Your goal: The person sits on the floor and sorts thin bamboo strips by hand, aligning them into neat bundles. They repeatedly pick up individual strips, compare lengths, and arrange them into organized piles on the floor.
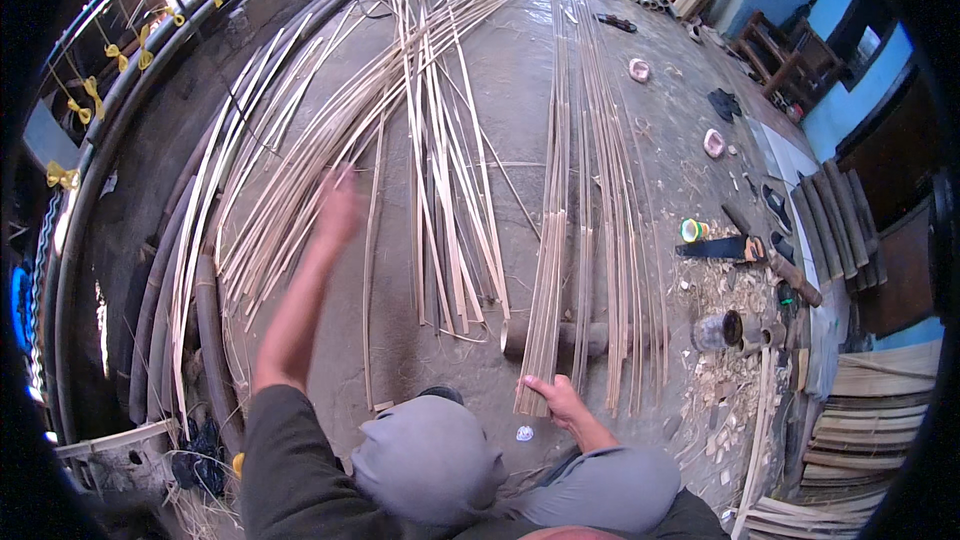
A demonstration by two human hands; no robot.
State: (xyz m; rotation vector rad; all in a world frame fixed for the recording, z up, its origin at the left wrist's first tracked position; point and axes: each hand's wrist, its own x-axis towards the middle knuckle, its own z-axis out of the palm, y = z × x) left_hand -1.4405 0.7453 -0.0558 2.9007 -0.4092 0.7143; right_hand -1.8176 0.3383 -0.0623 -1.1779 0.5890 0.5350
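My right hand (562,402) grips the near end of a flat bundle of bamboo strips (545,315), thumb on top. The bundle stretches away from me across a thick bamboo pole (590,340) lying crosswise. My left hand (341,208) is reached out ahead and smeared by motion, so its fingers do not show clearly. Beneath and beside it lies a fanned pile of pale bamboo strips (300,180). A second, straighter pile of strips (455,240) lies just to its right. More thin strips (622,290) rest on the pole, right of the held bundle.
On the right lie a handsaw (715,248), a roll of tape (692,230), a dark jar (718,330) and wood shavings (710,380). Slippers (775,205) and stacked bamboo pieces (835,220) stand farther right. A railing with yellow ties (120,80) and bamboo poles (160,310) line the left.
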